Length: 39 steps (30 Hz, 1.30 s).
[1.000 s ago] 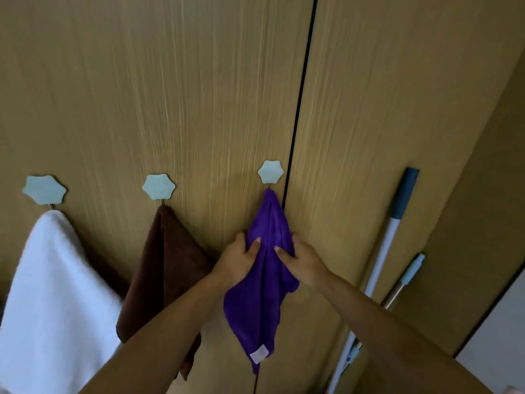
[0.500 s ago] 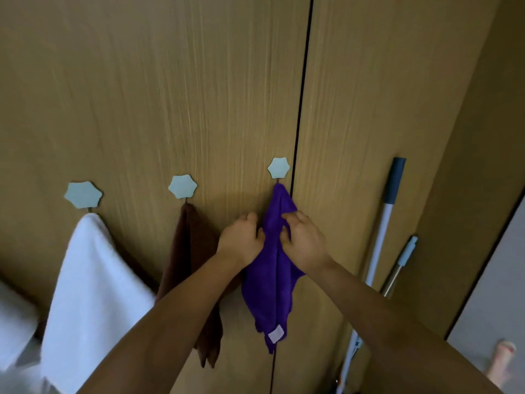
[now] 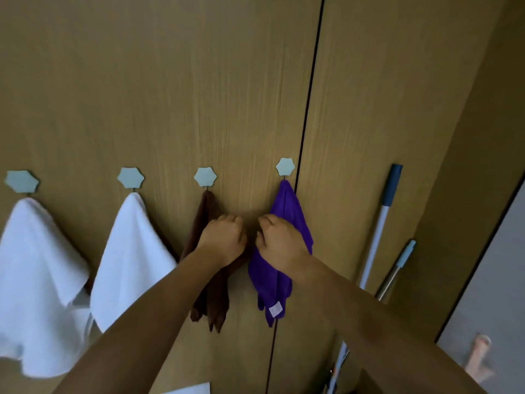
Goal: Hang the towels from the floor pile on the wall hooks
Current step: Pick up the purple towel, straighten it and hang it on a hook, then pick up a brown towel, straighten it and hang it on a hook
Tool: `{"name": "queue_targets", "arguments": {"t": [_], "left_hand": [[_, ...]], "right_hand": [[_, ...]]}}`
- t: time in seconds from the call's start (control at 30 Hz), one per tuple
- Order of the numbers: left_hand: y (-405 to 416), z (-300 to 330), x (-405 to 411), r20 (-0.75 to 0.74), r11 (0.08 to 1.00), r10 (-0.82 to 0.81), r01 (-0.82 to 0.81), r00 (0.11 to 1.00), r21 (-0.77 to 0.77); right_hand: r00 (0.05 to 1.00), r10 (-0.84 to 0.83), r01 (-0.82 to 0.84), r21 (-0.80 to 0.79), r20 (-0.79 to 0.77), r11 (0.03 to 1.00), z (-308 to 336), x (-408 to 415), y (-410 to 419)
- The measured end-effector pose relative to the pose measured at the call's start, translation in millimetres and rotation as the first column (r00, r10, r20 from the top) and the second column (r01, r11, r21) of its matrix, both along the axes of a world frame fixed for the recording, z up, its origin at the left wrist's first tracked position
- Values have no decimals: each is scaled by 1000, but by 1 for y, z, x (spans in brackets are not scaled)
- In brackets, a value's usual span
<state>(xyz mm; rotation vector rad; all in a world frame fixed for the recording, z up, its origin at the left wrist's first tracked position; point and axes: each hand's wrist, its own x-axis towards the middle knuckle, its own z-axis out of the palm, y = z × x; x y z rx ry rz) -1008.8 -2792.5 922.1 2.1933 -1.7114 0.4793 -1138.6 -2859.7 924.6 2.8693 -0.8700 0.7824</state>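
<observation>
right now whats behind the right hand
Behind the right hand hangs the purple towel, looped on the rightmost hook against the wooden door. The hand covers the towel's middle, so whether the fingers grip it cannot be seen.

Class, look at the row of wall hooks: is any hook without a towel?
No: each of the four hooks holds a towel: two white, one brown towel, one purple towel.

- Left hand (image 3: pixel 223 240): bare, no ring, watch or glove seen.
- Right hand (image 3: pixel 281 243): bare likewise, wrist unadorned.
- Both forearms bare down to the frame's bottom edge; no sleeve or cuff in view.
- Fingernails possibly unpainted; motion blur, hard to tell.
</observation>
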Motion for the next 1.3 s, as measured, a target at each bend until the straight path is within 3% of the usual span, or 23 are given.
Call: {"name": "queue_targets", "arguments": {"t": [0.13,0.3,0.63,0.97,1.3], "left_hand": [[31,-8,-19,-68,1000,28,-27,997,10],[97,-19,-35,-95,997,76,-73,993,37],[273,-21,24,-121,839,544,-536,830,96],[520,-21,75,-127,596,802,-795,584,113],[814,-11,72,-18,251,968,-962,251,111]], "right_hand": [[999,41,-41,26,-24,999,-5,-15,21],[999,45,-43,191,-4,981,-13,-10,53],[909,408,-391,170,-80,905,-4,76,201],[668,735,-715,174,-112,677,-4,176,438],[365,929,-891,265,-63,369,-8,231,729]]}}
